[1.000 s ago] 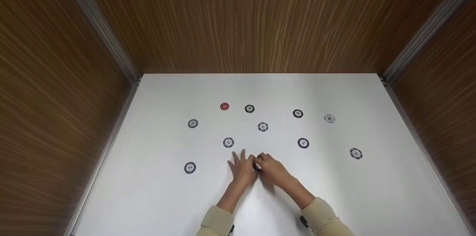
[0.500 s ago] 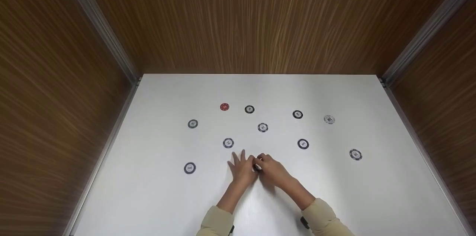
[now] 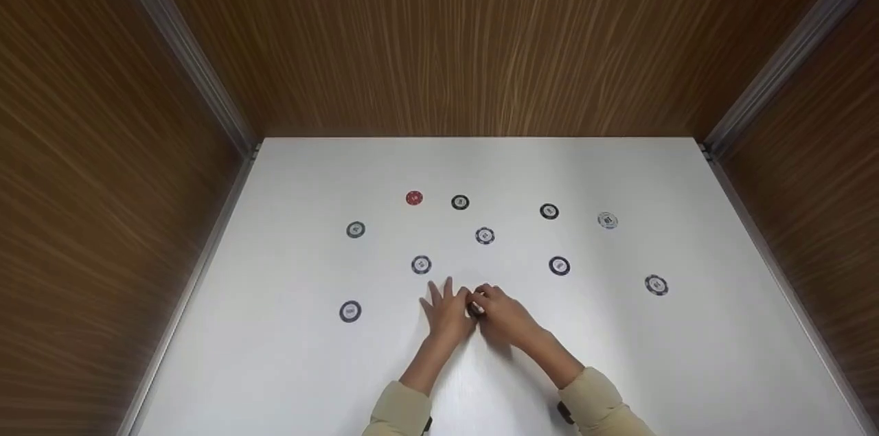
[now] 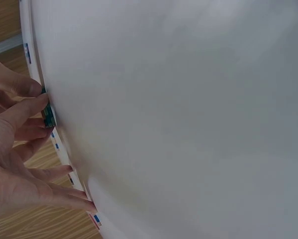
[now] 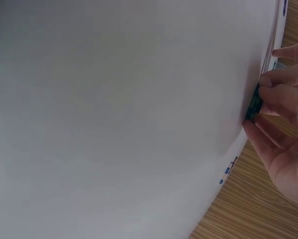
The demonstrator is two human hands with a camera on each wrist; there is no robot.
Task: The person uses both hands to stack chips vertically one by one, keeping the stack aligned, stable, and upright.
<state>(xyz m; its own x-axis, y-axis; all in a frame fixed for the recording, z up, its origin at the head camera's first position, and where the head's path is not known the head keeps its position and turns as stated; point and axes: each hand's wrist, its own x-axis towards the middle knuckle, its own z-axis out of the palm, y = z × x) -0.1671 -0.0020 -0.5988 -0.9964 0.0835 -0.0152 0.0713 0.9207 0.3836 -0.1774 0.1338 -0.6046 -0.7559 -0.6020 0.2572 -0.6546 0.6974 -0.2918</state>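
Note:
Between both hands a small stack of green-edged poker chips (image 3: pixel 474 310) stands on the white tabletop, mostly covered by fingers in the head view. Its banded green side shows as a stack of chips (image 4: pixel 48 114) in the left wrist view, and the same chip stack (image 5: pixel 253 104) appears in the right wrist view. My left hand (image 3: pixel 450 316) pinches the stack's left side with thumb and forefinger, while its other fingers spread over the table. From the right, the curled fingers of my right hand (image 3: pixel 509 318) grip the same stack, fingertips meeting the left hand's.
Several single chips lie flat around the hands: a red chip (image 3: pixel 414 198), a dark chip (image 3: pixel 421 264) just beyond the left fingers, another dark chip (image 3: pixel 350 311) to the left, and a dark chip (image 3: pixel 560 266) to the right. Wood-grain panels (image 3: pixel 439 38) enclose the table (image 3: pixel 275 381) on three sides.

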